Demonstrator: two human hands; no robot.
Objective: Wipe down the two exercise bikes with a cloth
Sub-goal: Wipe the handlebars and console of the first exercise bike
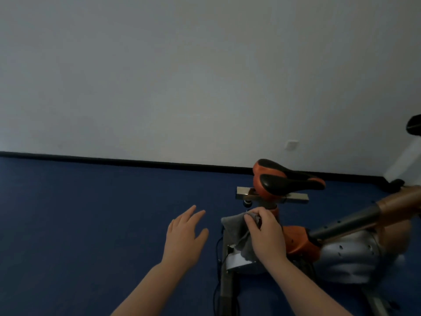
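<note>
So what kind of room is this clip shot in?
Probably a small gym or exercise room: an orange exercise bike with a black saddle, blue floor, and part of a second machine at right.

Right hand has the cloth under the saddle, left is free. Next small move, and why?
Probably drag the grey cloth down the orange seat post. The right hand already grips it bunched right beside the post, just below the saddle; the left hand hovers open, holding nothing.
</note>
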